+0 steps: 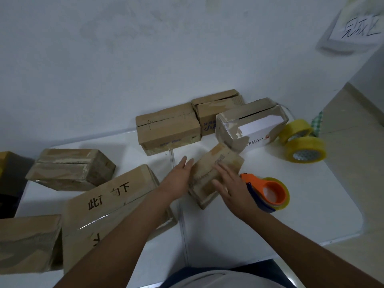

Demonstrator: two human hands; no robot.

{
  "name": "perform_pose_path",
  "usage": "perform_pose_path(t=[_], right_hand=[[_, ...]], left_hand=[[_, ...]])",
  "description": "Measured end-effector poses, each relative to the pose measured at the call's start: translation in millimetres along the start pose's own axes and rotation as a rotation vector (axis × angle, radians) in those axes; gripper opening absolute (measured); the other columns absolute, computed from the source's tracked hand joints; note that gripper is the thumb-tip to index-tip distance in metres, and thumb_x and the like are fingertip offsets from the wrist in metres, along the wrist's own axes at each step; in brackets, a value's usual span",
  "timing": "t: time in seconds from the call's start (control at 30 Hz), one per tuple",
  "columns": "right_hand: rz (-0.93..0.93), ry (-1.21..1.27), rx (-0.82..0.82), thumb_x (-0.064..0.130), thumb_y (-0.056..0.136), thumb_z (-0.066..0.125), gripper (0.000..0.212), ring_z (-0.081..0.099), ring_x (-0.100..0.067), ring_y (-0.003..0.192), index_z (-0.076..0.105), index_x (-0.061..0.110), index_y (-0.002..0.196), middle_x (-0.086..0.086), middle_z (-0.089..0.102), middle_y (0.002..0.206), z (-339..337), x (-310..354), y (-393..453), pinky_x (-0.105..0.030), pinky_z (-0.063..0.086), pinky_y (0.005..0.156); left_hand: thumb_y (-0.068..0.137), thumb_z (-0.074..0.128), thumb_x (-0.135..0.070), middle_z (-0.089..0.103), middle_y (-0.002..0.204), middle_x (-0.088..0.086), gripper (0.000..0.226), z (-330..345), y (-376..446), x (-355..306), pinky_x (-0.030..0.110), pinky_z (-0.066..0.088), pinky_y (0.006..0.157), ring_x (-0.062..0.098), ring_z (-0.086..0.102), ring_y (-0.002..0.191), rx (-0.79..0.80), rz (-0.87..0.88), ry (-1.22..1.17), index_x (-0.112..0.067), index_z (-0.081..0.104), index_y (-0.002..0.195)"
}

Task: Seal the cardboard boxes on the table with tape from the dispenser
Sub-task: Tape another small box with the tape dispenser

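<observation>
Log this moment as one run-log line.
left hand: open, against small box | right hand: open, flat on it | tape dispenser: on table, unheld | phase: positioning box

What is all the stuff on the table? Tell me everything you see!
small cardboard box: 1, brown, middle of the table, between both hands
other cardboard boxes: 6, brown, along the wall and on the left side
white box: 1, white with torn brown edges, back right, top open
tape dispenser: 1, orange and dark blue, holding a yellowish roll, right of the small box
spare tape rolls: 2, yellowish, far right edge
table: 1, white
paper sign: 1, white with handwriting, on the wall, top right
left hand: fingers straight, against the small box's left side
right hand: fingers spread, resting on the small box's top
</observation>
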State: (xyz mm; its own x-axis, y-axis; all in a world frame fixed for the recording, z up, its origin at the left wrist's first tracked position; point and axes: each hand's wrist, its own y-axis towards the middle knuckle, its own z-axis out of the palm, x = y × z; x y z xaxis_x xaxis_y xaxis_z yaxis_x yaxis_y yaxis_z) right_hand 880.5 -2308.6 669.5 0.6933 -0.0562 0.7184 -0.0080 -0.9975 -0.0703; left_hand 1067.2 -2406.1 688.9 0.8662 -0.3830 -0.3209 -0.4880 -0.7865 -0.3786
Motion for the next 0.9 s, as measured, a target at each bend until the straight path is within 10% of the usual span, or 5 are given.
perform_pose_path(t=[0.17, 0.43, 0.63, 0.73, 0.9], right_hand=[[0.165, 0.126, -0.192, 0.039, 0.101, 0.042, 0.047, 0.040, -0.017, 0.134, 0.043, 0.018, 0.143, -0.002, 0.043, 0.148, -12.4, -14.4, 7.2, -0.041, 0.035, 0.111], [0.221, 0.060, -0.168, 0.034, 0.100, 0.048, 0.055, 0.018, -0.018, 0.147, 0.029, 0.017, 0.150, -0.001, 0.020, 0.160, -15.1, -34.7, 11.2, -0.035, 0.020, 0.117], [0.295, 0.252, -0.039, 0.033, 0.101, 0.048, 0.042, 0.052, -0.013, 0.121, 0.045, 0.018, 0.140, 0.001, 0.056, 0.133, 2.3, -24.6, 6.4, -0.023, 0.044, 0.097], [0.314, 0.260, -0.036, 0.032, 0.101, 0.046, 0.030, 0.063, -0.012, 0.098, 0.054, 0.021, 0.128, 0.003, 0.068, 0.109, -1.6, -25.9, -2.2, -0.028, 0.050, 0.083], [0.426, -0.014, -0.155, 0.017, 0.098, 0.052, 0.027, 0.061, -0.016, 0.091, 0.056, 0.015, 0.124, -0.003, 0.063, 0.108, -14.3, -66.3, -24.3, -0.029, 0.051, 0.080]], left_hand=[[0.099, 0.046, -0.048, -0.006, 0.165, 0.013, 0.081, 31.1, 3.8, -48.0, 0.045, 0.005, 0.124, 0.033, -0.003, 0.152, -0.024, 0.084, 0.083, -0.012, 0.004, 0.158], [0.087, 0.051, 0.005, -0.002, 0.166, -0.007, 0.085, -4.6, 10.0, 5.4, 0.045, 0.004, 0.120, 0.025, -0.004, 0.151, -0.072, 0.284, 0.442, -0.040, 0.022, 0.154], [0.102, 0.041, -0.028, 0.030, 0.153, 0.004, 0.048, 12.7, 2.4, -17.5, 0.035, 0.027, 0.113, 0.024, 0.029, 0.137, -0.126, 0.133, 0.200, -0.022, 0.033, 0.149], [0.091, 0.022, -0.069, 0.022, 0.159, 0.014, 0.078, 39.7, -2.1, -28.5, 0.048, 0.021, 0.119, 0.036, 0.022, 0.145, -0.100, 0.118, 0.258, -0.020, 0.028, 0.152], [0.093, 0.038, -0.067, -0.004, 0.165, 0.016, 0.085, 58.4, 3.9, -21.0, 0.047, -0.004, 0.120, 0.036, -0.004, 0.152, -0.100, 0.240, 0.316, -0.022, 0.009, 0.158]])
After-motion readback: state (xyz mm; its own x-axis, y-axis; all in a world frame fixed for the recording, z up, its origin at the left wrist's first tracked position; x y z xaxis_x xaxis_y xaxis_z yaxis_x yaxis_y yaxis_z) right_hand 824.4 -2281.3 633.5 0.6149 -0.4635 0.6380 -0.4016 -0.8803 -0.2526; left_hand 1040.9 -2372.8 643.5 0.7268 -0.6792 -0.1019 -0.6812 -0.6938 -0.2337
